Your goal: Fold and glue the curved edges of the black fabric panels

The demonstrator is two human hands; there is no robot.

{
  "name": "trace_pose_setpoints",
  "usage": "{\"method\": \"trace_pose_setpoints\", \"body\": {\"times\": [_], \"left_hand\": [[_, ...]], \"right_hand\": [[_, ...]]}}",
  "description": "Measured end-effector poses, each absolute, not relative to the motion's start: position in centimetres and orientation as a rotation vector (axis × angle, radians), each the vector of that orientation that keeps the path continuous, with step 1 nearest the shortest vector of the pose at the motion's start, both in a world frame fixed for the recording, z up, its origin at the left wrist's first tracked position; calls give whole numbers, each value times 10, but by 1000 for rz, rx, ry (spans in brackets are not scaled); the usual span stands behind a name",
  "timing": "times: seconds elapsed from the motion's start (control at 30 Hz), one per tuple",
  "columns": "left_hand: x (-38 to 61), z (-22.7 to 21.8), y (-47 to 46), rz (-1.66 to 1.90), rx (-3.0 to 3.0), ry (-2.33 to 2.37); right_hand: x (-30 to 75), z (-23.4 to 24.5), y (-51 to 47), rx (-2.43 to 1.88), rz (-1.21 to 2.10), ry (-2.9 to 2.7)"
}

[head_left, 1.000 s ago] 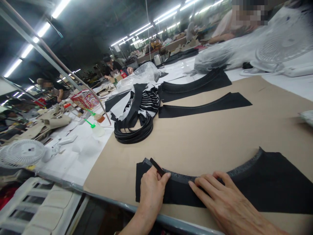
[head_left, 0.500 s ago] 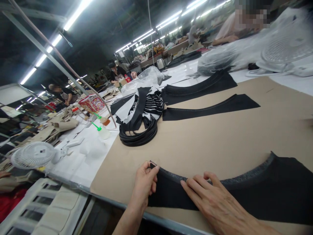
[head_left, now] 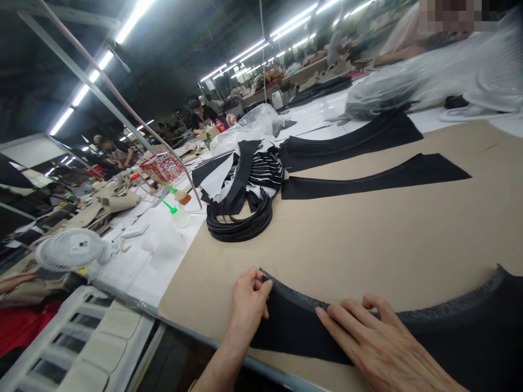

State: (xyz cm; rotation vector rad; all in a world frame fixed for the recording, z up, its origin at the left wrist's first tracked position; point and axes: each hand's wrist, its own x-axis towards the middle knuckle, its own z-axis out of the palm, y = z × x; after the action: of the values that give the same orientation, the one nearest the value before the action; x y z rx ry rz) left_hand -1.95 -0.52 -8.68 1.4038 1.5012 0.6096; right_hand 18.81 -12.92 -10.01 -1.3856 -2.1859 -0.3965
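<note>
A long black fabric panel (head_left: 294, 332) with a curved upper edge lies along the front of the table. A greyish, rough-looking band (head_left: 445, 307) follows that curve. At the panel's left tip, my left hand (head_left: 250, 302) pinches the edge between thumb and curled fingers. My right hand (head_left: 379, 337) rests on the panel further right, fingers stretched out and its fingertips at the curved band. What lies beneath the right palm is hidden. Farther back are a second black panel (head_left: 368, 177) and more stacked black panels (head_left: 351, 142).
Brown board (head_left: 327, 239) covers the worktop. Coiled black cord (head_left: 241, 226) lies beside striped scraps (head_left: 263, 166). Green-tipped bottles (head_left: 180, 216), a white fan (head_left: 71, 249) and a patterned box (head_left: 162, 167) stand left. A plastic bag (head_left: 384, 95) lies at the back; other people work beyond.
The view has shifted, so most things sit further right in the picture. Both hands keep their places on the panel, the left pinching its tip and the right lying on it.
</note>
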Motion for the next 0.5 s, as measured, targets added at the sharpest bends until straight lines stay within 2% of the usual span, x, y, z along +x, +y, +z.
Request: {"method": "trace_pose_setpoints", "body": {"times": [0.5], "left_hand": [[-24, -67, -5, 481, 1470, 1459]], "right_hand": [[189, -104, -130, -1390, -390, -2184]]}}
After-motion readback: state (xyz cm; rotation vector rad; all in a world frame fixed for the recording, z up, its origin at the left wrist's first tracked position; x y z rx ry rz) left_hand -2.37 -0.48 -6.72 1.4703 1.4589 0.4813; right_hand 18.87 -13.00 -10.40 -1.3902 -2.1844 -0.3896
